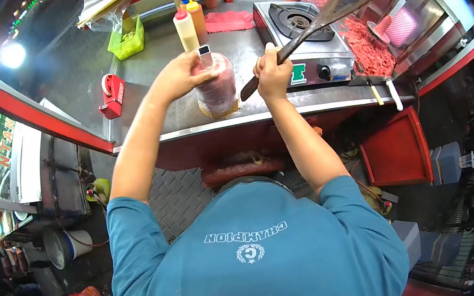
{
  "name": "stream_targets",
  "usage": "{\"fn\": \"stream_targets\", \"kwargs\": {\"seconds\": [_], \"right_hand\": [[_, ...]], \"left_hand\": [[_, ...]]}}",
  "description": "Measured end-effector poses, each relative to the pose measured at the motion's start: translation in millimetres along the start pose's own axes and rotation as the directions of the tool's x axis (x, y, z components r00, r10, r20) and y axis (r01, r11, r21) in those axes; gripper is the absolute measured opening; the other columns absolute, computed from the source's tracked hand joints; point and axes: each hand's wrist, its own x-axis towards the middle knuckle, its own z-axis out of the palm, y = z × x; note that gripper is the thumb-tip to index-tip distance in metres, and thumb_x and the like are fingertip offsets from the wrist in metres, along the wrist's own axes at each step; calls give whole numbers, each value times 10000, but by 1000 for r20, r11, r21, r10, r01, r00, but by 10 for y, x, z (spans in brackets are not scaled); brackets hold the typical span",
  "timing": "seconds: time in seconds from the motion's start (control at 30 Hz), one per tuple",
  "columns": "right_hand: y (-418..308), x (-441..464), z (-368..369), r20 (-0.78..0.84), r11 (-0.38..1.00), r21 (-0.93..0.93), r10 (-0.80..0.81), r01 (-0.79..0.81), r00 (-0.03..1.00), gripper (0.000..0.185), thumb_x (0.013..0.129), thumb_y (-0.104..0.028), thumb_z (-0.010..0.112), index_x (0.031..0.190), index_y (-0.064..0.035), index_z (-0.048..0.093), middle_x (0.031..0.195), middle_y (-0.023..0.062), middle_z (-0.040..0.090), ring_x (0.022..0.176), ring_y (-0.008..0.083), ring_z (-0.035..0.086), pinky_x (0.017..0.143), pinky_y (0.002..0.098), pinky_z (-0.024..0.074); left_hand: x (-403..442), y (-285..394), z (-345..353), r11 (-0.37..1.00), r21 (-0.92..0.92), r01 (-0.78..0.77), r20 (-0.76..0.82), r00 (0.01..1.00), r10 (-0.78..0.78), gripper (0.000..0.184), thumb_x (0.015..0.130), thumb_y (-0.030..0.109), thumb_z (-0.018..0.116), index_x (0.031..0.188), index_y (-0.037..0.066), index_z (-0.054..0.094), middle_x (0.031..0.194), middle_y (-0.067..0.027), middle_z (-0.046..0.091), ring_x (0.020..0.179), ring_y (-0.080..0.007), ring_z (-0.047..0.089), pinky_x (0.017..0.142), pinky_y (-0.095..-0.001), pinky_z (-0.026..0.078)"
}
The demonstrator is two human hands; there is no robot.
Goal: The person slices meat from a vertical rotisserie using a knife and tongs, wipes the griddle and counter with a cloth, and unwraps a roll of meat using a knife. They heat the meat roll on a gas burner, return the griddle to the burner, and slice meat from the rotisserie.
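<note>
Our hands are apart. The left hand (177, 77) meets the top of the wrapped bundle (217, 96), upright on the counter (146, 73); its grip we cannot tell. Our right hand (273, 78) clasps the long spatula (346, 2). Handling both calls for steadying the bundle and controlling the blade.

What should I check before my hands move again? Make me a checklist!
1. Right hand gripping the big spatula: ok.
2. Left hand at the top of the pink-topped cylinder: ok.
3. Cylinder standing up on the counter: ok.
4. Red-capped bottle standing up: ok.
5. Burner off: cannot tell; I see no flame, but it could be hidden.
6. Spatula not touching the stove: cannot tell from this one view.
</note>
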Motion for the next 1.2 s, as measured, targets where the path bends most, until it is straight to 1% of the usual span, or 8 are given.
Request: {"fn": "stream_targets", "kwargs": {"seconds": [0.13, 0.27, 0.37, 0.4, 0.5, 0.77, 0.93, 1.2], "right_hand": [[-21, -17, 97, 18, 997, -56, -55, 56, 998, 364, 1081, -167, 534, 764, -113, 363, 544, -46, 339, 410, 62, 335, 392, 278, 285], [-46, 77, 79, 47, 975, -171, -138, 144, 989, 380, 1085, -172, 528, 747, -115, 364, 544, -47, 339, 408, 62, 338, 392, 270, 278], [-98, 27, 77, 16, 978, -138, -154, 155, 988, 376, 1086, -174, 525, 747, -111, 375, 555, -37, 395, 421, 61, 360, 400, 262, 300], [19, 8, 42, 5, 959, -206, -197, 194, 980, 361, 1079, -176, 539, 753, -108, 401, 567, -34, 423, 440, 64, 389, 414, 261, 322], [550, -140, -198, 142, 745, -568, -329, 349, 933, 297, 1050, -168, 583, 777, -88, 502, 604, -23, 500, 530, 60, 475, 482, 269, 386], [675, -62, -365, 126, 851, -456, -229, 261, 965, 335, 1059, -186, 579, 757, -92, 468, 581, -21, 500, 487, 64, 456, 468, 263, 378], [-138, 80, -329, -64, 906, -373, 188, -198, 980, 420, 1050, -279, 613, 704, -119, 436, 539, -47, 430, 435, 62, 413, 411, 263, 330], [-889, 554, -2123, 27, 705, -709, 52, -18, 998, 247, 1021, -152, 585, 1249, -75, 524, 878, 61, 575, 711, 155, 546, 643, 320, 467]], "left_hand": [[42, 322, 253, 950, 219, 223, -234, 957, -171, 662, 899, 647, 618, 1014, -4, 654, 895, -184, 715, 852, -394, 714, 810, -457, 578], [236, 722, -104, 840, 135, 525, 225, 809, -543, 733, 854, 672, 664, 1085, -23, 636, 1009, -249, 720, 977, -383, 712, 884, -456, 558], [128, 497, 11, 935, 198, 295, -13, 954, -298, 735, 832, 650, 709, 1137, -14, 635, 1167, -272, 689, 1109, -381, 676, 948, -428, 536], [113, 199, 232, 950, 302, -78, -270, 949, 163, 699, 814, 616, 749, 1162, 16, 660, 1189, -229, 697, 1117, -366, 681, 964, -437, 534], [83, 329, 200, 926, -376, 36, 81, 997, -5, 695, 779, 534, 823, 1205, 18, 632, 1189, -205, 688, 1104, -370, 672, 987, -439, 517], [62, 227, 759, 967, 230, 105, -271, 962, -40, 677, 817, 524, 792, 1237, 29, 602, 1215, -236, 636, 1131, -401, 638, 974, -479, 511], [-42, 535, 503, 970, -194, 148, -259, 946, -196, 638, 846, 467, 798, 1266, 26, 607, 1294, -245, 604, 1182, -402, 608, 1011, -456, 498], [-153, 144, 978, 890, -456, -31, -425, 886, -187, 794, 838, 372, 820, 1455, 15, 469, 1362, -171, 564, 1273, -299, 550, 1110, -410, 409]]}}
